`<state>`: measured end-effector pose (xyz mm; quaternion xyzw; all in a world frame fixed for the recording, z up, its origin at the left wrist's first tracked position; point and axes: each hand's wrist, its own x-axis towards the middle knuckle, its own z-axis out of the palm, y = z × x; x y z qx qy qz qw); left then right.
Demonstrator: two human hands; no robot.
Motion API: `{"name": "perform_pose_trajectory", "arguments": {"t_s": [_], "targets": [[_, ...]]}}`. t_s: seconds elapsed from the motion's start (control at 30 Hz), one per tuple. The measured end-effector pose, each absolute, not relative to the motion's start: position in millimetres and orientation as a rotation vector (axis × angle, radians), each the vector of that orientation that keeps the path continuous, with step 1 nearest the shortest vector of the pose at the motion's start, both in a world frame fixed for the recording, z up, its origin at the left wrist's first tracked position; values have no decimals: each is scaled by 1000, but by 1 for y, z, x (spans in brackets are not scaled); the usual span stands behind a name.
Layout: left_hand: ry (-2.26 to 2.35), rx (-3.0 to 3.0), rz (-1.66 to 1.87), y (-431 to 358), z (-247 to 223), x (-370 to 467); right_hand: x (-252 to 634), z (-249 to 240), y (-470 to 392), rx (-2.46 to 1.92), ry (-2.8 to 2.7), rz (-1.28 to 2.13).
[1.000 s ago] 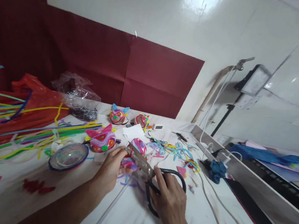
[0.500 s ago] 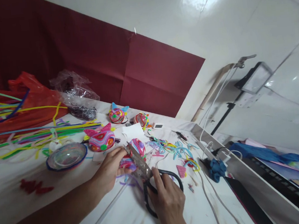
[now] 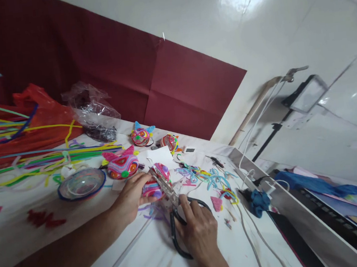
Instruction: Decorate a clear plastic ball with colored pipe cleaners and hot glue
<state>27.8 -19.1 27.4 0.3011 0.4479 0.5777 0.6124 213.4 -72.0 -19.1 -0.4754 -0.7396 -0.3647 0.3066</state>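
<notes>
My left hand (image 3: 131, 200) is closed on a pink, purple and blue striped pipe-cleaner piece (image 3: 152, 189), its fingers pinching the near side. My right hand (image 3: 198, 225) grips scissors (image 3: 169, 189) with black handles, fingers through the loops. The blades point away from me and lie across the striped piece, close to my left fingertips. Whether they touch it I cannot tell. Left of it sits a pink pipe-cleaner animal head (image 3: 122, 164) with a green nose. A smaller head with blue ears (image 3: 141, 135) stands farther back.
A clear bowl with a blue rim (image 3: 81, 184) stands left, near red scraps (image 3: 45, 218). Loose pipe cleaners (image 3: 72, 153) and a red plastic bag (image 3: 37, 123) lie behind it. Coiled offcuts (image 3: 211, 176), cables (image 3: 252, 244) and a dark phone-like slab (image 3: 291, 238) are at right.
My right hand and the scissors' handles have shifted slightly, with the right-hand loop closer in. My left hand keeps its hold on the striped piece. The whole view has drifted a little.
</notes>
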Motion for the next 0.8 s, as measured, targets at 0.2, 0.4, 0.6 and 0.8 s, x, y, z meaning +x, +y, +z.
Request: {"name": "perform_pose_trajectory", "arguments": {"t_s": [0.2,0.4,0.6,0.8], "targets": [[1082,671,1356,-14,24,28,215,-20,-66,-1256,-2001,-919],[1072,663,1349,-11,22,28,218,-24,-63,-1265,-1982,-747],[1075,697,1359,-11,23,26,222,-15,-69,-1374,-1813,-52],[1108,869,1394,-11,22,27,219,4,-72,-1283,-1496,628]]}}
